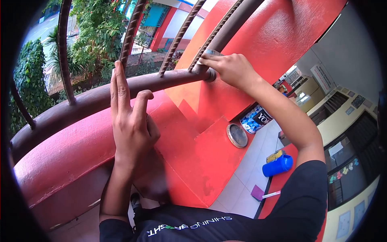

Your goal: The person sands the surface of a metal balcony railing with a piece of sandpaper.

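Note:
My right hand is closed around a small folded grey-blue piece, which looks like paper or cloth, its kind unclear. It presses against the rail post, where the thick brown handrail meets a slanted pipe. My left hand is raised in front of the handrail, two fingers stretched up and the others partly bent, with nothing seen in it. Its fingertips overlap the foot of a twisted metal bar. More twisted bars rise from the rail between my hands.
Below the rail runs a red painted wall with a red ledge. A round lid lies on the ledge near a blue-and-white can. To the right are a blue container and a purple dustpan-like piece with a white handle.

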A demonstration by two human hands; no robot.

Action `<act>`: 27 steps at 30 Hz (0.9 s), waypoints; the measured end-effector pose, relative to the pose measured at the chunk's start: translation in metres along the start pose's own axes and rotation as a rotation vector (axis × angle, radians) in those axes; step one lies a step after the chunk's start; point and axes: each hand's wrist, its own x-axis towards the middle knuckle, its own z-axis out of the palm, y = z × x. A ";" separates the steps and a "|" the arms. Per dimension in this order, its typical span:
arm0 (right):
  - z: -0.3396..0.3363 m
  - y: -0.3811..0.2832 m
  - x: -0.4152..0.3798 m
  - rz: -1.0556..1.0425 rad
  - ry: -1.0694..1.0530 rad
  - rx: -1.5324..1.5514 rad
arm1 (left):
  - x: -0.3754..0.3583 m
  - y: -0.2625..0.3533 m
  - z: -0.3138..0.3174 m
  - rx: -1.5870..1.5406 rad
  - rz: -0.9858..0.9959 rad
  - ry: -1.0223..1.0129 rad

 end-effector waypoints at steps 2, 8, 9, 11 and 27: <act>-0.019 0.009 0.017 0.128 -0.042 -0.093 | 0.000 -0.001 0.000 0.001 0.000 -0.009; -0.018 -0.005 0.010 -0.045 -0.258 0.060 | 0.000 0.000 0.001 -0.036 -0.017 0.012; -0.033 0.015 0.025 0.154 -0.089 -0.032 | 0.000 0.000 0.001 -0.023 -0.008 0.002; -0.038 0.019 0.026 0.355 0.067 -0.120 | -0.001 0.000 0.004 -0.051 -0.010 0.022; -0.006 -0.020 -0.011 0.019 -0.241 0.107 | 0.000 0.000 0.000 0.039 0.016 -0.025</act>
